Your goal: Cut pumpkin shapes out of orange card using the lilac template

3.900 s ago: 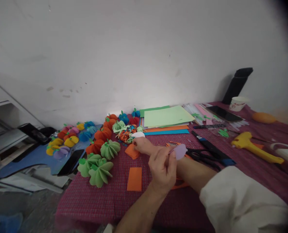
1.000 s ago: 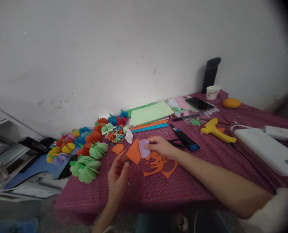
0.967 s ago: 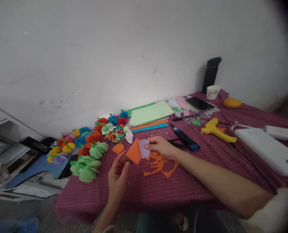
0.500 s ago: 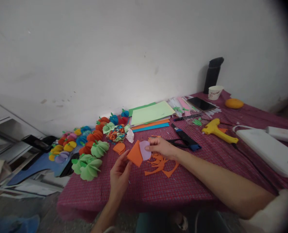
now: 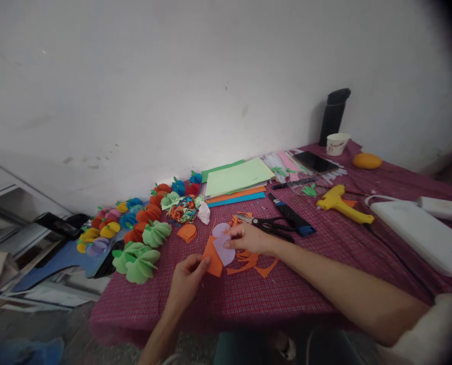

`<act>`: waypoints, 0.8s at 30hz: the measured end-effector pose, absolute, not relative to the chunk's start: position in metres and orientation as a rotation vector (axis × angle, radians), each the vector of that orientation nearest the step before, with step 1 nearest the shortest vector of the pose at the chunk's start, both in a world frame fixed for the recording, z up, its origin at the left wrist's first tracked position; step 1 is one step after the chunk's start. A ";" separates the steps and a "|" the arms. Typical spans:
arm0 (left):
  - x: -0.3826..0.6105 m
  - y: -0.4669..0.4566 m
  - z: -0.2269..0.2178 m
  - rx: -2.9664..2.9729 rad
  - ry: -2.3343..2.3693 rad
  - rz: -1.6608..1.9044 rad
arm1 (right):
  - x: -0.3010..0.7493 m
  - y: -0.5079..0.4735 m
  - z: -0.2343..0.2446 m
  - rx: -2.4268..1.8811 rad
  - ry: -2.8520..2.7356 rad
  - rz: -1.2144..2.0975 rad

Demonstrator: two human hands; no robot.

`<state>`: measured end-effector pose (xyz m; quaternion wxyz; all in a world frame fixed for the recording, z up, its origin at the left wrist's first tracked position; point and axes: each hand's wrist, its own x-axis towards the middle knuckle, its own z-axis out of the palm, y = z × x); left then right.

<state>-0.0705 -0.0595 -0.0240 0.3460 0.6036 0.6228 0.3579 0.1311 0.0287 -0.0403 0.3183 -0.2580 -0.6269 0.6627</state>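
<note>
My right hand [image 5: 248,239] pinches a lilac paper shape [image 5: 223,250] against an orange paper piece [image 5: 212,260] low over the red checked tablecloth [image 5: 294,284]. My left hand [image 5: 187,281] grips the lower left edge of the same orange piece, fingers closed. A second lilac shape [image 5: 220,229] lies on the cloth just behind. Orange paper offcuts [image 5: 254,263] lie under my right wrist. Black scissors [image 5: 271,224] rest just beyond my right hand.
Green, orange, blue and yellow paper pumpkins [image 5: 142,238] line the table's left side. A small stack of orange cut shapes [image 5: 187,232], coloured paper sheets [image 5: 237,178], a yellow glue gun [image 5: 340,203], a phone [image 5: 315,161], a paper cup [image 5: 337,143], a black flask [image 5: 334,115] and a white board [image 5: 416,230] lie around.
Both hands have lowered the orange piece and lilac shape toward the cloth. A second lilac shape and the scissors' full length have come into sight behind my right hand.
</note>
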 end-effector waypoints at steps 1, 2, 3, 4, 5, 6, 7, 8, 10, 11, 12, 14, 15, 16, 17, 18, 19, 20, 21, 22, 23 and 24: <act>-0.073 -0.059 -0.026 1.559 1.657 0.935 | 0.131 0.029 -0.041 -0.694 -1.657 1.730; -0.075 -0.059 -0.028 1.557 1.688 0.942 | 0.131 0.029 -0.042 -0.711 -1.658 1.712; -0.079 -0.059 -0.029 1.559 1.721 0.954 | 0.131 0.030 -0.042 -0.730 -1.650 1.692; -0.083 -0.059 -0.030 1.571 1.759 0.955 | 0.132 0.031 -0.042 -0.750 -1.637 1.671; -0.087 -0.059 -0.031 1.591 1.810 0.934 | 0.133 0.032 -0.042 -0.773 -1.620 1.650; -0.091 -0.059 -0.032 1.618 1.867 0.896 | 0.133 0.034 -0.042 -0.796 -1.603 1.632; -0.096 -0.058 -0.033 1.648 1.925 0.836 | 0.134 0.035 -0.042 -0.819 -1.588 1.619; -0.100 -0.058 -0.034 1.682 1.974 0.773 | 0.135 0.036 -0.042 -0.842 -1.574 1.610; -0.107 -0.056 -0.037 1.762 2.032 0.684 | 0.135 0.037 -0.043 -0.881 -1.553 1.603; -0.110 -0.055 -0.039 1.812 2.045 0.664 | 0.135 0.037 -0.042 -0.897 -1.545 1.603; -0.113 -0.054 -0.041 1.857 2.052 0.650 | 0.135 0.036 -0.042 -0.910 -1.536 1.603; -0.118 -0.054 -0.043 1.920 2.061 0.641 | 0.136 0.036 -0.040 -0.934 -1.514 1.601; -0.120 -0.054 -0.042 1.936 2.065 0.650 | 0.137 0.035 -0.039 -0.947 -1.502 1.598; -0.121 -0.054 -0.041 1.943 2.066 0.673 | 0.137 0.035 -0.038 -0.958 -1.492 1.595; -0.123 -0.055 -0.040 1.942 2.060 0.711 | 0.138 0.035 -0.037 -0.966 -1.483 1.592; -0.124 -0.056 -0.037 1.928 2.051 0.767 | 0.139 0.036 -0.036 -0.970 -1.478 1.591; -0.125 -0.058 -0.034 1.897 2.034 0.827 | 0.140 0.036 -0.036 -0.971 -1.473 1.592; -0.126 -0.059 -0.031 1.843 2.015 0.894 | 0.140 0.036 -0.036 -0.968 -1.469 1.594; -0.127 -0.060 -0.028 1.782 1.999 0.948 | 0.140 0.037 -0.036 -0.968 -1.464 1.596; -0.127 -0.061 -0.025 1.714 1.979 0.996 | 0.140 0.037 -0.037 -0.966 -1.458 1.599; -0.128 -0.062 -0.021 1.644 1.957 1.039 | 0.140 0.037 -0.038 -0.963 -1.452 1.602; -0.128 -0.063 -0.018 1.559 1.933 1.080 | 0.139 0.037 -0.039 -0.960 -1.447 1.605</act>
